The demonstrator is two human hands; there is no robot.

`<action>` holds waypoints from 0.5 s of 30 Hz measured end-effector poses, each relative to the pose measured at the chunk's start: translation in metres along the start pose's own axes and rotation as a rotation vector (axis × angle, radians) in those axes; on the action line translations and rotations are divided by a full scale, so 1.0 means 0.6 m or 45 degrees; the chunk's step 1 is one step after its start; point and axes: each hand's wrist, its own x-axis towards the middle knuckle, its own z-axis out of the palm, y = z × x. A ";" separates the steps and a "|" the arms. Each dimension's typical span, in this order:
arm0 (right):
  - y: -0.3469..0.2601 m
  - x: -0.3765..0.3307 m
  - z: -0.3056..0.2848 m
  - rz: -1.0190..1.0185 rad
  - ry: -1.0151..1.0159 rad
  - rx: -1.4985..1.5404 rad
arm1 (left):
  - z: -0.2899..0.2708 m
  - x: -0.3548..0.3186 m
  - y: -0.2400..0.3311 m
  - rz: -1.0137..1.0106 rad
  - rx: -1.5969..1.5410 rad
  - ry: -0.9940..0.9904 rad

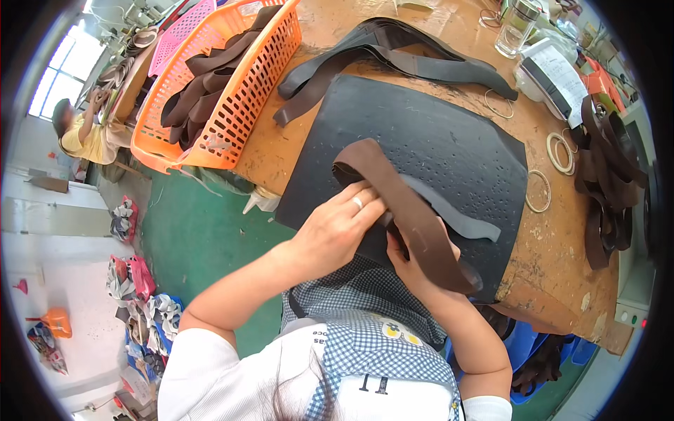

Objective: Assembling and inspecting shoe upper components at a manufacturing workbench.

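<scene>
A wide dark-brown strap [411, 210], leather-like, is looped over and held up above the black mat [421, 116]. My left hand [335, 228], with a ring on one finger, is closed on the strap's left side below its upper bend. Partly hidden behind the strap, my right hand [414, 272] has its fingers curled around the lower part. A grey strip end [456, 219] stretches out from behind the strap over the mat; I cannot tell whether it is the strap's reverse side. The strap's lower end hangs over my right wrist.
An orange basket [256, 84] of brown straps stands at the left table edge. Long dark straps [421, 68] lie behind the mat. At right are beige rings [560, 154], a bundle of brown straps [607, 189] and a glass jar [516, 29]. Another person [88, 133] sits far left.
</scene>
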 end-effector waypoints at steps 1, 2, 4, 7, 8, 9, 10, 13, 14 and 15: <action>0.012 -0.002 0.006 -0.165 0.082 -0.048 | -0.003 0.012 0.001 -0.046 -0.095 0.006; 0.021 -0.005 0.010 -0.330 0.164 -0.096 | -0.005 0.021 -0.002 -0.092 -0.190 0.012; 0.013 -0.006 0.021 -0.363 0.199 -0.118 | -0.018 0.017 -0.031 -0.148 -0.138 -0.200; 0.007 -0.008 0.022 -0.409 0.196 -0.158 | -0.032 0.023 -0.050 -0.165 -0.070 -0.387; 0.007 -0.008 0.021 -0.414 0.166 -0.165 | -0.035 0.027 -0.052 -0.145 -0.119 -0.379; 0.008 -0.008 0.019 -0.415 0.161 -0.167 | -0.040 0.031 -0.054 -0.128 -0.166 -0.371; 0.011 -0.009 0.017 -0.451 0.148 -0.172 | -0.044 0.037 -0.054 -0.078 -0.202 -0.348; 0.014 -0.006 0.009 -0.455 0.080 -0.157 | -0.039 0.030 -0.077 0.059 -0.108 -0.544; 0.013 -0.005 0.007 -0.422 0.027 -0.135 | -0.039 0.029 -0.080 0.057 -0.110 -0.543; 0.010 -0.007 0.006 -0.421 0.025 -0.134 | -0.040 0.029 -0.080 0.112 -0.098 -0.552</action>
